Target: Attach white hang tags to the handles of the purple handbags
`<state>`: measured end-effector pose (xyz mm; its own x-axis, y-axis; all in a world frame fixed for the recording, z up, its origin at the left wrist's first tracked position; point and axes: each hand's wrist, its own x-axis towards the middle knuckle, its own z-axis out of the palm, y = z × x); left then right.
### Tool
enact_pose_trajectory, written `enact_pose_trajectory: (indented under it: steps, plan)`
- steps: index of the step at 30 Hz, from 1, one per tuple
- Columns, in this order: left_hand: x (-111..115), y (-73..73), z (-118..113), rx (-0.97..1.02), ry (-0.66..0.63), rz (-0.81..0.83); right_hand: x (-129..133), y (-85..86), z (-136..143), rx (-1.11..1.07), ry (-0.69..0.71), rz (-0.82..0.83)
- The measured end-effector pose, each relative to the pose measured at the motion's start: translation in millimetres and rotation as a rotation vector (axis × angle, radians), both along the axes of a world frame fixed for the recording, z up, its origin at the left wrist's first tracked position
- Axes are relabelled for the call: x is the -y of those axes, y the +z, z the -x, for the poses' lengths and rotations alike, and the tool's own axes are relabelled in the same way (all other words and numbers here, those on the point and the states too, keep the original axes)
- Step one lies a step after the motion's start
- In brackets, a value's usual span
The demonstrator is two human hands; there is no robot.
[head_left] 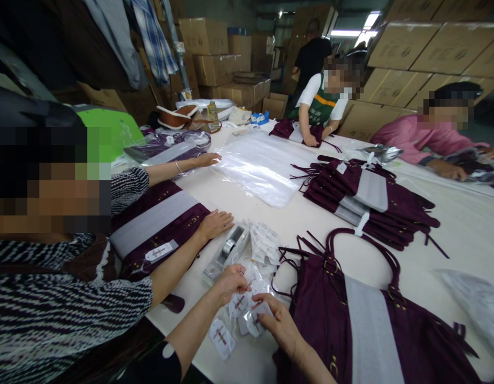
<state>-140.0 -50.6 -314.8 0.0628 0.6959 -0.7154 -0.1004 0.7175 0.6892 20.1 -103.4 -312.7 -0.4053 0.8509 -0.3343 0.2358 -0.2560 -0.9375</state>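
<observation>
Over the table's near edge, my right hand point(281, 322) pinches a white hang tag point(261, 313) between thumb and fingers. My left hand point(228, 285) is closed just to its left, fingertips pressed together; what they grip is too small to make out. Other tags in clear plastic point(239, 304) lie under and between both hands, and one loose tag point(223, 338) sits below my left hand. Right of my hands lies a maroon handbag point(318, 304) with a pale grey wrap point(370, 325) around its middle. Behind my hands is a bunch of white tags point(265, 240).
A tape dispenser point(226, 250) stands beyond my left hand. At left, a co-worker's hand point(217, 224) rests near a wrapped maroon bag point(159, 226). Clear plastic sleeves point(266, 165) and stacked maroon bags point(366, 197) lie farther back. Two other people work across the table.
</observation>
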Motion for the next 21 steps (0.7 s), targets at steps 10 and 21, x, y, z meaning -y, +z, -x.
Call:
enact_pose_trajectory:
  steps: [10, 21]
  plan:
    - [3.3, -3.3, 0.3, -0.037, -0.022, -0.026, 1.8, -4.4, 0.8, -0.009, -0.005, 0.026]
    - [4.7, -1.5, 1.8, -0.029, -0.044, -0.049, 1.5, -7.5, 0.8, -0.019, -0.002, 0.023]
